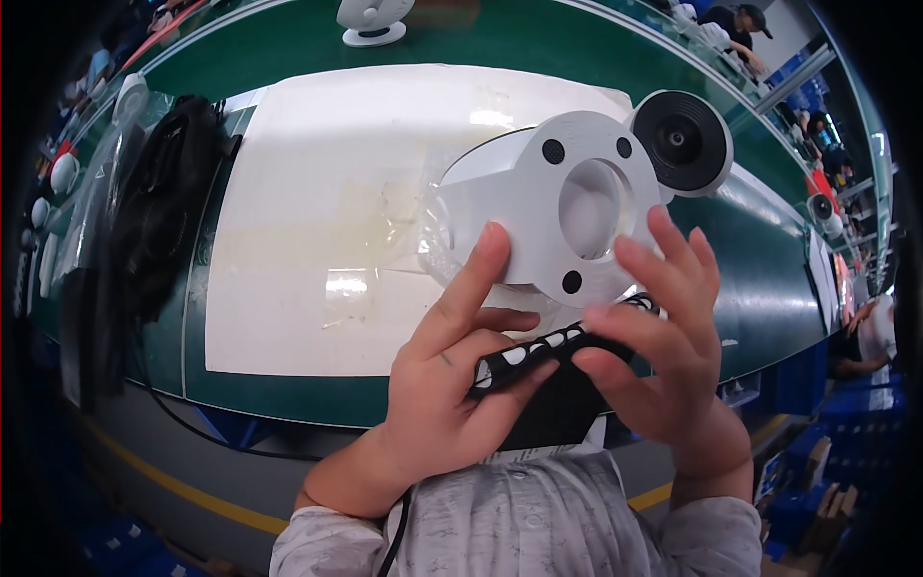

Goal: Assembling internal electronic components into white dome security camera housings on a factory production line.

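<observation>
My left hand (452, 385) is closed round a black strip with white round spots (527, 354), thumb below it and forefinger stretched out toward a white plastic base (524, 216). The strip runs to the right between the thumb and forefinger of my right hand (668, 337), whose other fingers are spread over the base's right edge. Three black round pads and a large round hole show on the base's upturned face. Behind the base, a white housing (471, 159) is partly hidden, with clear plastic film (440, 236) at its left. Below the strip hangs a dark flat piece (553, 409).
A large white sheet (308, 212) covers the green worktop (769, 279). A black round speaker-like unit (681, 144) stands behind the base. Farther back is another white device (375, 21). At left lie a black bag (173, 183) and clear plastic bags (91, 216). People work beyond.
</observation>
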The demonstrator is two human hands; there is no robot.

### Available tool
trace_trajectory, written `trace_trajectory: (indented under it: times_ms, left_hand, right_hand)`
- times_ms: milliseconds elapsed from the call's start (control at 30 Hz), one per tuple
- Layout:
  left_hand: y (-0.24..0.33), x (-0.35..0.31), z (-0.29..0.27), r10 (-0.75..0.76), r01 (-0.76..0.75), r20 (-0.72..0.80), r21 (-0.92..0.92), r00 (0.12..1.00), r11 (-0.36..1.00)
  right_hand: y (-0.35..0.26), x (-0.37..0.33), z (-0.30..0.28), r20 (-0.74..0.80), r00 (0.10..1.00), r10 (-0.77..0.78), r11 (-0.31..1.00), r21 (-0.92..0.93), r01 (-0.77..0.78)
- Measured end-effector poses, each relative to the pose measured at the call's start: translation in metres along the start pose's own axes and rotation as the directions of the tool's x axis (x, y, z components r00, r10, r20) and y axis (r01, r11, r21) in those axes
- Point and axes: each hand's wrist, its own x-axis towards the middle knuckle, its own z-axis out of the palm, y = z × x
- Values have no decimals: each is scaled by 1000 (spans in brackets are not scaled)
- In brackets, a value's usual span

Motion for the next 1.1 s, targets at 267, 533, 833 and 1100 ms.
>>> trace_trajectory:
  times_ms: [267, 533, 833, 1100]
  left_hand:
    - [0, -1, 3, -33, 31, -48, -35, 998, 999]
    - [0, -1, 5, -21, 22, -29, 50, 999, 999]
    - [4, 1, 11, 38, -26, -42, 263, 998, 964]
    - [6, -5, -3, -18, 25, -99, 77, 995, 997]
  right_hand:
    - [6, -10, 6, -193, 980, -54, 990, 118, 78]
    - [32, 0, 8, -167, 950, 263, 909, 373, -186]
    - [11, -15, -12, 170, 979, 114, 956, -286, -62]
    - [36, 21, 8, 416, 793, 445, -14, 889, -458]
